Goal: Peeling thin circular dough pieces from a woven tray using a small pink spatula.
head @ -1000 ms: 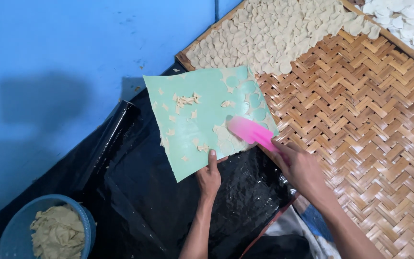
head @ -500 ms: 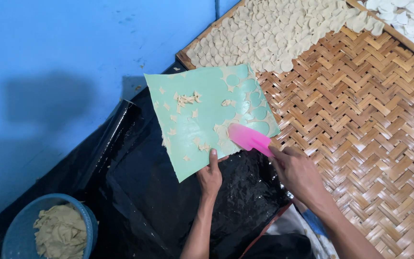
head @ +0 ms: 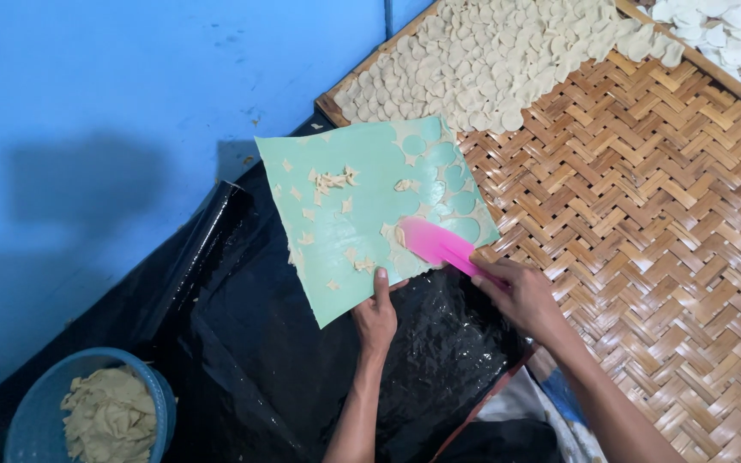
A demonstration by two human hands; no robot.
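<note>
Big blue wall [head: 130, 103] on the left. Woven bamboo tray [head: 662, 223] on the right, w/ lots of small pale dough rounds [head: 490, 60] laid at its top end. Black plastic sheet [head: 276, 369] lies low in the middle. Blue bowl [head: 36, 411] at bottom left, full of dough scraps [head: 109, 416].

Green sheet [head: 362, 214] is held up, tilted, btw the black plastic & the tray, w/ dough bits [head: 332, 180] stuck on it. Left hand [head: 376, 315] pinches its bottom edge, thumb on top. Right hand [head: 521, 293] is closed tight round the handle of a pink scraper [head: 435, 244]; scraper blade lies flat on the green sheet, near its right edge.
</note>
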